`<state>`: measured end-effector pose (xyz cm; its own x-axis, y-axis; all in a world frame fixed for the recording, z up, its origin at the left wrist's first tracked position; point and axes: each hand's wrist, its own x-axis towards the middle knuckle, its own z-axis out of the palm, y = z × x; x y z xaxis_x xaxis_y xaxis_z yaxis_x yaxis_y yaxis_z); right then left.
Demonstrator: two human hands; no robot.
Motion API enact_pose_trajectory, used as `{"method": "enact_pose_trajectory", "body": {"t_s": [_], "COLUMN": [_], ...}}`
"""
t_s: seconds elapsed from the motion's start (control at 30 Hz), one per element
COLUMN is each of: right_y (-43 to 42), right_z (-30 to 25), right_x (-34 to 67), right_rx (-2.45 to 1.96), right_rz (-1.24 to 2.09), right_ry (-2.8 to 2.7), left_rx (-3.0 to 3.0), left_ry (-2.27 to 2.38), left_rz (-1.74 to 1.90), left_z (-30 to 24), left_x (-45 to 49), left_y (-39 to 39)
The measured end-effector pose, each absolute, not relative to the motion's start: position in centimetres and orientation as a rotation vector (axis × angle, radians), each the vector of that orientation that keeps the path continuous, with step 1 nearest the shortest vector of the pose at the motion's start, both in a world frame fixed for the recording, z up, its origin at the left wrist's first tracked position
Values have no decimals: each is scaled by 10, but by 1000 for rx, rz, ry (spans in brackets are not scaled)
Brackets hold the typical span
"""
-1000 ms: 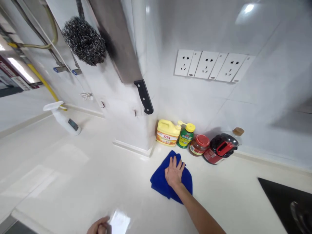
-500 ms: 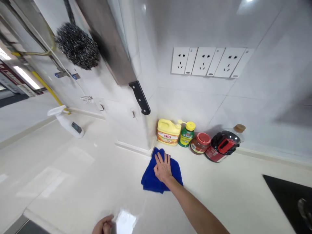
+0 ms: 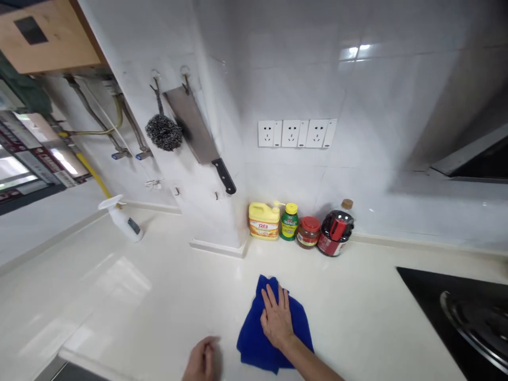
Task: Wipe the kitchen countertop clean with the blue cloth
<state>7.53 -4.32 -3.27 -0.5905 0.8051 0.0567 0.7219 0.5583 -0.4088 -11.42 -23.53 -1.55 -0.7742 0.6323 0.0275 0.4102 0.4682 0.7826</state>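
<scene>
- The right hand (image 3: 277,317) lies flat on the blue cloth (image 3: 254,344), palm down, fingers extended toward 11 and 12 o'clock; it rests on the fabric without clenching it.
- The blue cloth is spread under that hand on the cream counter (image 3: 159,296), showing on both sides of the fingers, with a corner poking out toward 12 o'clock.
- At 8 o'clock from the right hand, the left hand (image 3: 201,360) is loosely curled near the lower edge of the view; whether it holds anything, or touches the counter, I cannot tell.
- At 12 o'clock, against the wall, stands a yellow pump jug (image 3: 264,222) with a white and orange label, and just to its right a green bottle (image 3: 289,225) with a yellow cap.
- At 1 o'clock, the row goes on with a brown jar (image 3: 308,236) under a red lid, then a dark bottle (image 3: 330,244) with red on its top and label; a brown cap (image 3: 346,203) shows behind it.
- At 3 o'clock, a black cooktop (image 3: 424,304) is set in the counter.
- At 10 o'clock, well apart from the cloth, a white spray bottle (image 3: 125,225) stands on the counter.
- At 11 o'clock, a cleaver (image 3: 194,127) and a steel-wool scourer (image 3: 163,132) hang on hooks.
- Higher at 12 o'clock, three wall sockets (image 3: 292,133) sit in a row.
</scene>
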Motion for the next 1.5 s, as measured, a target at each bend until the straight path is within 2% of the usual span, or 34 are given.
{"method": "enact_pose_trajectory", "body": {"t_s": [0.17,0.33,0.53,0.77,0.93,1.1,1.27,1.5], "right_y": [-61,-86,-139,-152,-155,-156,-156,-152], "right_z": [-38,-66,-93,-87,-77,-68,-64,-58], "right_x": [136,249,360,353,351,349,347,344], "right_rx": [-1215,-1351,-1404,-1477,-1513,-1549,-1589,-1592], "right_rz": [462,202,-88,-129,-82,-66,-30,-37], "right_ry": [-2460,-2162,-2176,-2165,-2185,-2202,-2200,-2193], "left_rx": [1406,1937,2355,2400,2357,2043,1797,1423], "left_ry": [2039,2047,2070,1984,2139,2429,2603,2857], "left_rz": [1311,1009,715,530,372,366,312,292], "left_z": [-30,-35,-36,-24,-15,-18,-13,-10], "left_x": [-25,35,57,40,-10,-69,-124,-161], "left_y": [-176,-136,-127,-151,-209,-239,-215,-125]}}
